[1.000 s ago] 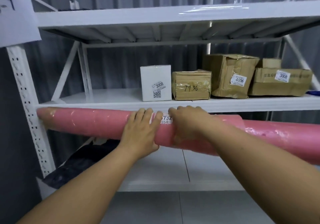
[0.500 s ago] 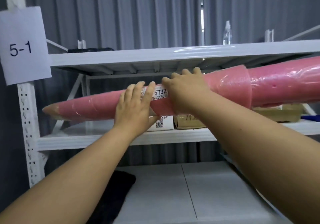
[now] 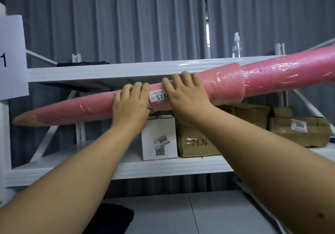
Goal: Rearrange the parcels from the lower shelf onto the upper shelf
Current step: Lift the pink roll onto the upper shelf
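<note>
A long pink roll parcel wrapped in clear film, with a white label reading 5732, hangs in the air in front of the white rack. It is tilted, right end higher, at about the level of the upper shelf's front edge. My left hand grips the roll just left of the label. My right hand grips it just right of the label. On the shelf below stand a white box marked 3008 and brown cardboard boxes.
A black flat parcel lies on the upper shelf at the left, and a clear bottle stands further right. A paper sign is fixed to the left post. A dark bag lies on the lowest shelf.
Both hands have lifted the pink roll from in front of the middle shelf up to the upper shelf's edge, and its right end has risen higher. My view has tilted upward.
</note>
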